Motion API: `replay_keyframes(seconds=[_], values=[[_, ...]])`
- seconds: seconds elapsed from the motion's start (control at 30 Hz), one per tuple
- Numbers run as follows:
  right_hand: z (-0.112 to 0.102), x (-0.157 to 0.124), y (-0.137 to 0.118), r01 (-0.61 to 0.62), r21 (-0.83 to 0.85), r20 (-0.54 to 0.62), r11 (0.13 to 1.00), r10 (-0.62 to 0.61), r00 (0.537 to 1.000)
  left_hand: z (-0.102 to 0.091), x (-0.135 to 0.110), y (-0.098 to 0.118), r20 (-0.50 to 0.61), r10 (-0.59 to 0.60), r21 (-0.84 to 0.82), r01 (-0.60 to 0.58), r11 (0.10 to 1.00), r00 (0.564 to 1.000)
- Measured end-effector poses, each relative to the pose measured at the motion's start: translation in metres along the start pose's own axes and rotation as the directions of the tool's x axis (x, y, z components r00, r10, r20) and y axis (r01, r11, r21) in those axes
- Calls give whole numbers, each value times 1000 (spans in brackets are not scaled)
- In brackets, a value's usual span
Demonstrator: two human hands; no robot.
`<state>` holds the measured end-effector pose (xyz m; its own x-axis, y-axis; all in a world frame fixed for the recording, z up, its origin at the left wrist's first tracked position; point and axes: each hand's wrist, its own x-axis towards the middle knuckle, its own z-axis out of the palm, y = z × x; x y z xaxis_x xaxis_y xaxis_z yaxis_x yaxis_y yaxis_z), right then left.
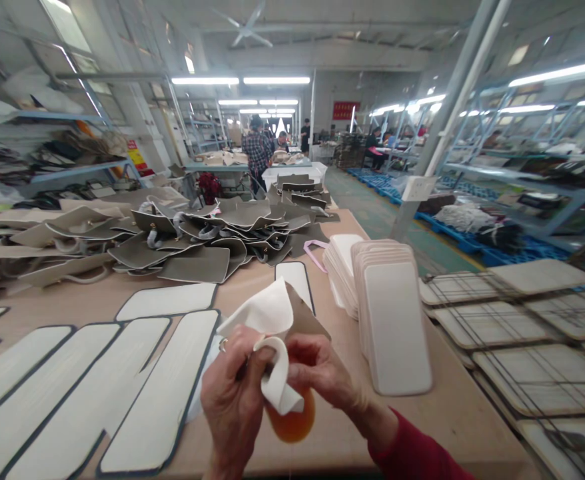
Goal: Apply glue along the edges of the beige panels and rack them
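Lower centre, above the table [452, 413]: fingers of the left hand [232, 400] curl shut on a white cloth [267, 313]; those of the right hand [325, 373] grip an amber lump [292, 420] beneath it. A slack pinch could drop the lump onto the white panels [157, 393] alongside.

white cloth [267, 313], amber blob [292, 421], red sleeve [412, 453]

Head camera, forward-down, near: left hand [232, 403], right hand [322, 373] at bottom; table [452, 407] beyond.
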<state>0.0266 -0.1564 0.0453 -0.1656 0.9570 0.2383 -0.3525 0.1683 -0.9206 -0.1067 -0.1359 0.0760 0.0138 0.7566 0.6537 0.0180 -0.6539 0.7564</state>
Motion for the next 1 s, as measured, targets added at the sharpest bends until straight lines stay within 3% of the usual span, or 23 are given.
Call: replay_keyframes(seconds=[0.13,0.27,0.33,0.5,0.57,0.67,0.77,0.87,1.0], values=[[2,0,5,-56,118,-12,991,58,998,0,5,-1,34,-147,-161,150,975,989],[12,0,3,-26,68,-32,997,28,999,1,6,-8,5,-315,-243,307,920,949],[17,-1,0,11,-20,-61,1000,-12,998,0,7,-11,-42,-316,-203,302,931,948],[29,-5,-3,11,-337,-149,941,-65,987,-2,7,-9,-171,-172,-33,169,985,970],[32,-7,-3,38,-401,-174,915,-117,978,-2,6,-8,-182,-233,-94,219,971,955],[36,-10,-3,59,-430,-195,901,-156,968,-1,4,-7,-35,-446,-343,408,846,895],[37,-13,-2,44,-414,-200,909,-138,970,1,4,-3,111,-553,-480,531,698,826],[36,-15,-4,63,-421,-185,905,-153,971,2,7,5,144,-596,-488,581,651,790],[32,-18,-6,108,-434,-132,894,-181,975,2,9,10,167,-600,-482,595,643,783]])
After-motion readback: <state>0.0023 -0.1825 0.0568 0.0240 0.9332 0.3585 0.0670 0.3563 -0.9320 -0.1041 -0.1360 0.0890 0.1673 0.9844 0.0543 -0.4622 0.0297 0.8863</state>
